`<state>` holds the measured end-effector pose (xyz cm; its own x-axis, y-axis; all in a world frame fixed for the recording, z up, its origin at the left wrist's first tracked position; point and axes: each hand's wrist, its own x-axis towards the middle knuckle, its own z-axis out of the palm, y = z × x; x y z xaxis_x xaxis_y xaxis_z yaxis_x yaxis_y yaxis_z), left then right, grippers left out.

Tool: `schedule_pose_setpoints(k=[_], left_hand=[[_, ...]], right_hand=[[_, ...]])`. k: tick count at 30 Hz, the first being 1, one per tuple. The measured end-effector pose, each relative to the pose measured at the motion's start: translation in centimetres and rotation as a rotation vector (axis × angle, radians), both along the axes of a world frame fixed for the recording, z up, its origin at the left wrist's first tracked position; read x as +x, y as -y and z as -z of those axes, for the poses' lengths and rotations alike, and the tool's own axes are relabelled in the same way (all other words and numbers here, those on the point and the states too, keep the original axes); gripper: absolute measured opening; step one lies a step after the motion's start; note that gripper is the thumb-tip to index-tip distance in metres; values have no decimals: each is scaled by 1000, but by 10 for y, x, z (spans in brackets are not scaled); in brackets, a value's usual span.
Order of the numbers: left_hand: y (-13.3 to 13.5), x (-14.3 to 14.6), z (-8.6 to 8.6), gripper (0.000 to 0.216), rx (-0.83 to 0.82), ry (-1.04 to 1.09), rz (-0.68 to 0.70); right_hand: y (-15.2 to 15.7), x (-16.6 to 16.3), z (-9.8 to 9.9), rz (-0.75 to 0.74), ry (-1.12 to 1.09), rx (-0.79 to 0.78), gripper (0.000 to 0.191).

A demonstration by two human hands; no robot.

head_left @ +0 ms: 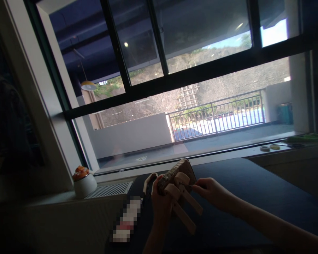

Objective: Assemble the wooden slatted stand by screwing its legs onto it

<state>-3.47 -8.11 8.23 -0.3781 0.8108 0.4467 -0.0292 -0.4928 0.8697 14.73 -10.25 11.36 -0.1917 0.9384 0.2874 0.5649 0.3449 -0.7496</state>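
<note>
A block of wood with a rough, bark-like edge (pixel 175 173) is tilted up above the dark table. My left hand (pixel 160 203) is closed around its left end. Two pale, looped straps stand out from the block's near face: one strap (pixel 184 216) hangs its tail toward me, and the other strap (pixel 192 201) lies just to its right. Close to the right-hand loop, my right hand (pixel 208 188) is closed in a pinch. Whatever sits between those fingertips is small, dark and too dim to name.
The dark table (pixel 235 183) reaches right under the window. Behind the block lies another pale curved piece (pixel 149 183). A white pot with an orange top (pixel 84 185) stands left on the sill beside a vent grille (pixel 110 190). Tape rolls (pixel 265 149) rest on the right sill.
</note>
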Motion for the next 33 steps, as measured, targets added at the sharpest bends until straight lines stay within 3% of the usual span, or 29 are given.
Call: schedule_pose_setpoints(k=[3,5,9,14,18,22,26,29,33], left_hand=[[-9,-6,13,52,-150,57,146],[-13,-9,20,52,-229,97,247],[-14,-9,22,53,-284,173,317],[-12,-5,17,52,-308,221,358],[-13,-5,20,51,-306,225,350],[-14,-8,24,54,-298,194,282],[-11,-8,23,57,-213,137,266],[-8,-7,21,55,-143,72,238],[-5,-7,22,47,-100,-5,149]], right_hand=[[8,-2,-10,-13,170,155,17],[16,-3,-18,9,325,243,19],[27,-5,-29,33,677,504,11],[23,-7,-19,-44,947,887,20],[18,-7,-6,-46,1095,1026,22],[18,-5,1,-85,1169,1025,21],[20,-3,3,-69,1063,958,21],[21,-3,0,-52,904,747,16],[16,2,-2,-8,494,340,7]])
